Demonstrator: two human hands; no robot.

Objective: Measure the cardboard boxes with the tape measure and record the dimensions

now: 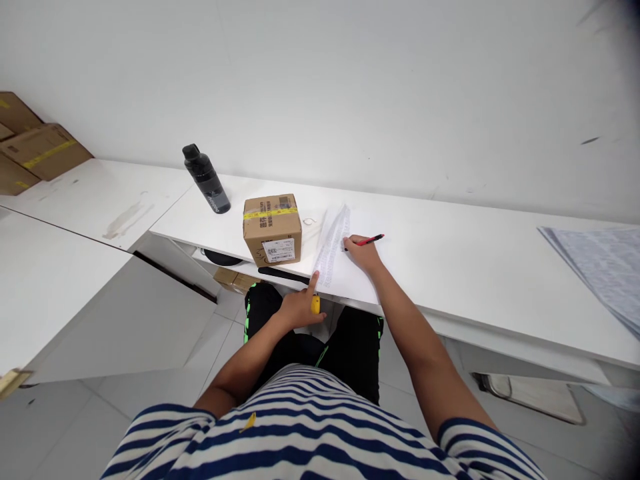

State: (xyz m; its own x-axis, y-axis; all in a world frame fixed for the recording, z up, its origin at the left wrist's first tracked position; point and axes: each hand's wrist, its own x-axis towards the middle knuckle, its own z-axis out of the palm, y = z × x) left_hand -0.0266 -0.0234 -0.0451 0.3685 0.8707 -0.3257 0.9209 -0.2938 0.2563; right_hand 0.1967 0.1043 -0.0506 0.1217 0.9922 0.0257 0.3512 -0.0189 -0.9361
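My right hand [361,252] is closed round a red and black pen [373,239], resting on printed paper sheets [334,250] at the desk's front. The sheets' left part is lifted and curled. My left hand [299,308] is at the desk's front edge, its index finger stretched onto the sheets' lower left corner. A yellow object [315,304] shows between its index finger and thumb; the other fingers are hidden, and the object's kind is unclear. A flat black strip [283,274] lies along the edge beside that hand. A taped cardboard box [273,230] with a label stands left of the sheets.
A black bottle [207,179] stands behind the cardboard box, to its left. More boxes [45,150] are stacked at the far left against the wall. At the right end of the white desk [465,260] lies a stack of printed papers [600,267]. Under the desktop is a shelf.
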